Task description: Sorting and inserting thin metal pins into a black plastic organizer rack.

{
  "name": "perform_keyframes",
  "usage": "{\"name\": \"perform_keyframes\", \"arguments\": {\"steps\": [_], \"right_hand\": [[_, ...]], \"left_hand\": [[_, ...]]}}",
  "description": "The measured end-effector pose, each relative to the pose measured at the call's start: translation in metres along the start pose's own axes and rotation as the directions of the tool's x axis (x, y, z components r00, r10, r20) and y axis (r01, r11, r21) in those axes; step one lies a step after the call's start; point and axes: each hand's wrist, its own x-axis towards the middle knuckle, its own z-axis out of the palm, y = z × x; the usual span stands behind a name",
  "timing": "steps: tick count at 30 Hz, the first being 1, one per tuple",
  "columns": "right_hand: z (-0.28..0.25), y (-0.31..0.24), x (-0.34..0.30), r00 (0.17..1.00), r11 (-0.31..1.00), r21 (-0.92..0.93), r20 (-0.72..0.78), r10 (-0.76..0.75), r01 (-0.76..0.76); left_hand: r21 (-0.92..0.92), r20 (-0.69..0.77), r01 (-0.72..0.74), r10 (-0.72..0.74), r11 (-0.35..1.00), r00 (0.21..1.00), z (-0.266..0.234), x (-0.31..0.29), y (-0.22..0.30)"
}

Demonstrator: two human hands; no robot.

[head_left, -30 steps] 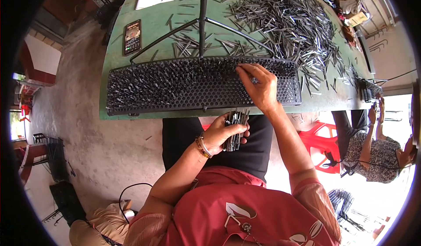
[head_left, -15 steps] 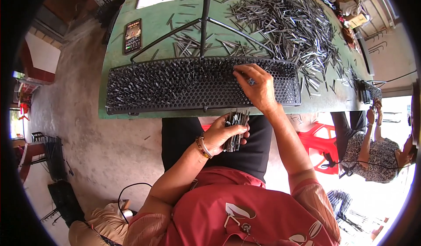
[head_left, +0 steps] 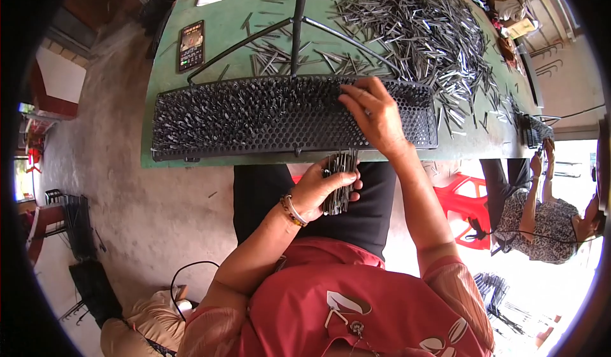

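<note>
My left hand (head_left: 310, 193) is closed round a bundle of thin dark metal strips (head_left: 339, 195), held upright just below the table's front edge. In front of it stands a long black perforated tray (head_left: 347, 133) with rows of round holes. Metal strips (head_left: 210, 116) stand packed in the holes over its left part and along the far side. Bare holes show at the near middle and right. Over the right half of the tray is my right hand (head_left: 384, 120), thumb and fingers pinched together close to the standing strips; what they hold is too small to make out.
A big heap of loose metal strips (head_left: 439, 39) covers the far right of the green table (head_left: 223, 39). A black metal frame (head_left: 296, 45) rises behind the tray. A phone (head_left: 191, 46) lies at left. Another person (head_left: 541, 220) works at right beside a red stool (head_left: 468, 207).
My right hand stays over nearly the same spot on the tray, its fingers slightly shifted. The left hand still holds the bundle. The whole view has moved slightly.
</note>
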Motion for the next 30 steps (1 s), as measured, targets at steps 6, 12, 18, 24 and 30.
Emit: {"name": "perform_keyframes", "arguments": {"steps": [6, 12, 18, 24, 30], "right_hand": [[-0.035, -0.015, -0.021, 0.859, 0.865, 0.279, 0.433, 0.274, -0.417], [-0.031, -0.028, -0.034, 0.764, 0.639, 0.443, 0.503, 0.404, -0.629], [-0.026, -0.038, -0.03, 0.716, 0.656, 0.346, 0.533, 0.45, -0.67], [-0.021, -0.043, -0.017, 0.633, 0.481, 0.414, 0.551, 0.544, -0.773], [-0.003, -0.047, -0.005, 0.685, 0.541, 0.429, 0.544, 0.484, -0.723]], "left_hand": [[0.078, -0.051, -0.155, 0.159, 0.985, 0.986, -0.003, -0.007, 0.013], [0.117, -0.055, -0.168, 0.176, 0.979, 0.983, 0.002, -0.006, 0.013], [0.13, -0.052, -0.199, 0.207, 0.971, 0.977, -0.003, -0.012, 0.009], [0.104, -0.094, -0.22, 0.23, 0.97, 0.969, -0.013, -0.021, 0.008], [0.049, -0.209, -0.265, 0.269, 0.963, 0.94, -0.018, -0.03, 0.012]]}}
